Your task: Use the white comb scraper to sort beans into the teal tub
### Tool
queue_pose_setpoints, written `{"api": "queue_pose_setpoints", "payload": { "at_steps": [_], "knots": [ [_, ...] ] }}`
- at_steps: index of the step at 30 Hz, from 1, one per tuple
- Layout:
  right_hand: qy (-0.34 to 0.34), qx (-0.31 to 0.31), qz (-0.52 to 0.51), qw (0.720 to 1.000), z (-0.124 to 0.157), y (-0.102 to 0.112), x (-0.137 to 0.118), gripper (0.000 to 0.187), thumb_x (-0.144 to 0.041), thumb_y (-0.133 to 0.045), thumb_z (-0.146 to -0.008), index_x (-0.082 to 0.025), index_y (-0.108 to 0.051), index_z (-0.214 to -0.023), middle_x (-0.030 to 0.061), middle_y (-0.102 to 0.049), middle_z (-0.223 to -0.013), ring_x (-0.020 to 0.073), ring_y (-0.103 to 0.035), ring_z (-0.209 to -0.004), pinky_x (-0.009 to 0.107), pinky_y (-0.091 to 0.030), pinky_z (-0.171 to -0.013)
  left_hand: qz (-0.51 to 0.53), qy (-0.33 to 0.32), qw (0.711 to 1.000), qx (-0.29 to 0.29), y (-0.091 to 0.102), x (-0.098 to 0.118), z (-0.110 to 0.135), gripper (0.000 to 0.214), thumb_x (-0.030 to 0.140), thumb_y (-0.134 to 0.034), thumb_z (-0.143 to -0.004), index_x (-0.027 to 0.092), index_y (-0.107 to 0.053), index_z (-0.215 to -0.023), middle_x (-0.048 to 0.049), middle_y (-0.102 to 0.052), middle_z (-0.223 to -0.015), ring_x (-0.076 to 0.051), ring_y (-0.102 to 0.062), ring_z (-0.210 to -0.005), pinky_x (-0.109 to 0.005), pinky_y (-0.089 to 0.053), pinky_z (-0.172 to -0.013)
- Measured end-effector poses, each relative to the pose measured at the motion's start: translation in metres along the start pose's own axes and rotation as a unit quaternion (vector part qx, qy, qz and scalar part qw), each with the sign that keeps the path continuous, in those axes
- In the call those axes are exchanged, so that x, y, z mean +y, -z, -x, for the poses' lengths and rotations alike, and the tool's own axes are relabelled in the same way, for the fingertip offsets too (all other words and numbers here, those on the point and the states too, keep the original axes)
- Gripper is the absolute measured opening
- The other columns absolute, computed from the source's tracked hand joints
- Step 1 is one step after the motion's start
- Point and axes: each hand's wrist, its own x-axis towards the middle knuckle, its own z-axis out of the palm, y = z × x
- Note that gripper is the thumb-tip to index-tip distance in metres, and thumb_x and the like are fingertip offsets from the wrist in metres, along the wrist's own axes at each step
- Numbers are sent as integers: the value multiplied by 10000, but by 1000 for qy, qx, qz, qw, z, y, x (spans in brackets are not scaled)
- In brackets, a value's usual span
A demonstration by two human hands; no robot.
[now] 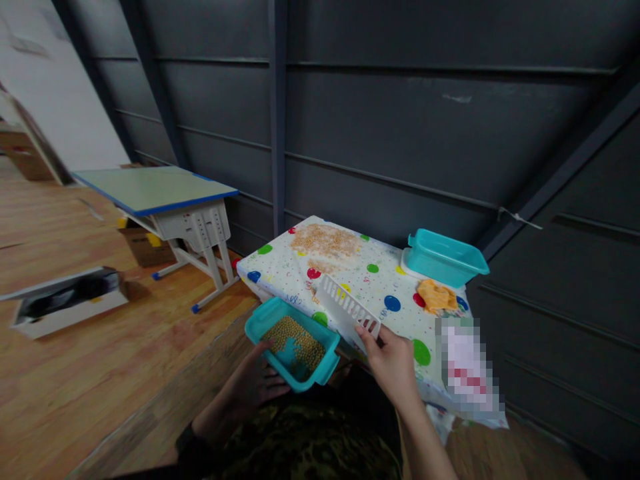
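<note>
Head view, down over the table [370, 288]

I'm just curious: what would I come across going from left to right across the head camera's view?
White open box → green-topped desk → left hand → teal tub of round beans → white slotted tool → right hand → orange cloth.

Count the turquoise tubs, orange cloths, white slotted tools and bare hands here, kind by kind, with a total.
Near turquoise tub and far turquoise tub: 2
Orange cloth: 1
White slotted tool: 1
Left hand and right hand: 2
Total: 6
</note>
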Motion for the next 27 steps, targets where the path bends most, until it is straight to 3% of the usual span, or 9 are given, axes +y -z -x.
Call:
{"api": "queue_pose_setpoints", "payload": {
  "at_steps": [6,10,15,21,27],
  "knots": [
    [14,-20,-17,1000,1,-1,-4,628,-666,-537,-1006,-175,-758,-682,63,-694,-550,176,-584,-475,266,-370,-502,-5,-11,1000,-7,-3,2,7,413,510,-469,-1051,143,-638,-1138,-104,-746,-783,-292,-796,-742,-410,-665,-755],
    [24,-8,-11,1000,5,-1,-7,630,-660,-526,-1020,-179,-748,-679,59,-674,-522,170,-556,-439,271,-353,-484,0,-8,1000,-8,-4,3,8,434,508,-474,-1050,117,-609,-1181,-128,-753,-830,-302,-799,-767,-420,-665,-748],
    [27,-8,-8,1000,7,0,-8,637,-664,-519,-1024,-189,-741,-661,52,-650,-493,173,-550,-429,271,-382,-491,-2,-13,1000,15,-8,4,12,447,482,-478,-1049,89,-574,-1239,-101,-689,-743,-297,-774,-698,-429,-665,-751],
    [21,-7,-5,1000,11,3,-7,645,-683,-508,-1028,-183,-784,-729,90,-747,-613,199,-629,-481,274,-430,-513,0,-28,1000,10,-15,4,28,429,396,-414,-1068,74,-541,-1322,-123,-677,-821,-279,-757,-691,-391,-656,-703],
    [46,2,30,998,18,11,-12,669,-673,-459,-1058,-194,-804,-746,71,-697,-534,196,-577,-410,288,-408,-482,-4,-48,999,-16,-12,2,29,528,419,-458,-1048,43,-478,-1417,-168,-674,-963,-296,-766,-760,-396,-657,-738]
  ]
}}
